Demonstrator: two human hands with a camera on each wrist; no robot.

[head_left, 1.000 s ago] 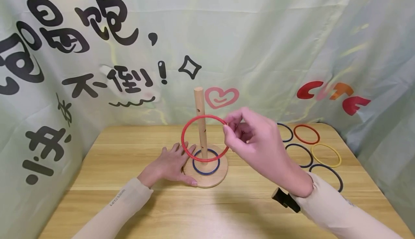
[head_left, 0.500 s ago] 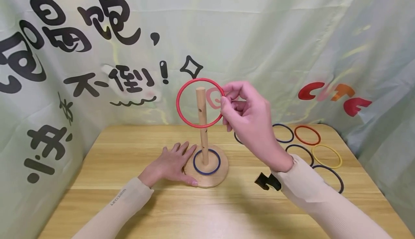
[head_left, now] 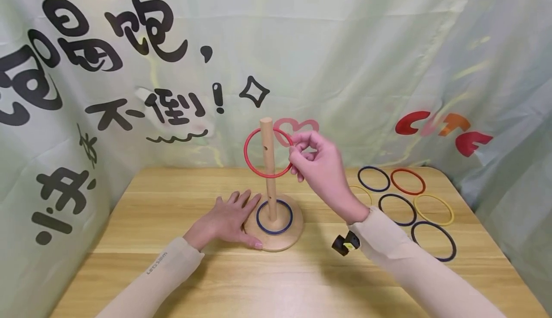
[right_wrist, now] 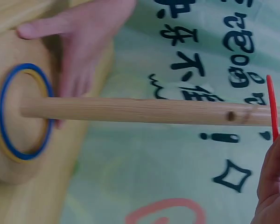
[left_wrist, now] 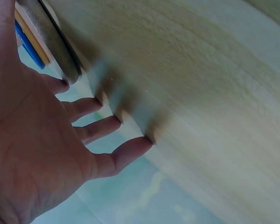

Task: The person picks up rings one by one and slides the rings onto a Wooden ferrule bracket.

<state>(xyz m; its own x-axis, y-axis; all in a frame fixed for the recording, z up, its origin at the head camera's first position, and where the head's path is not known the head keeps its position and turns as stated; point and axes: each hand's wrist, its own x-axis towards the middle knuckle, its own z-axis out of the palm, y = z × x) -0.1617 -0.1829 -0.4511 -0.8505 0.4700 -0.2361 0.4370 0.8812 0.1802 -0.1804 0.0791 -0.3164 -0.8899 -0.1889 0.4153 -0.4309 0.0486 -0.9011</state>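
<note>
My right hand (head_left: 321, 164) pinches a red ring (head_left: 246, 153) at its right side. The red ring hangs tilted around the upper part of a wooden peg (head_left: 270, 188). In the right wrist view the red ring (right_wrist: 272, 105) crosses the peg near its top end. The peg stands upright on a round wooden base (head_left: 284, 244). A blue ring (head_left: 274, 232) encircles the peg's foot, with a yellow ring (right_wrist: 7, 148) under it in the right wrist view. My left hand (head_left: 228, 220) rests spread at the base's left edge, fingers straight.
Several loose rings lie at the table's right, including a red ring (head_left: 405, 169), a yellow ring (head_left: 453, 212) and a dark blue ring (head_left: 454, 246). Another yellow ring (head_left: 369, 194) is partly hidden behind the right wrist. A printed curtain (head_left: 345, 69) hangs behind the table (head_left: 267, 279).
My right hand first lifted the red ring from in front of the peg to its top. It then lowered the ring around the peg's upper part. My left hand stayed put.
</note>
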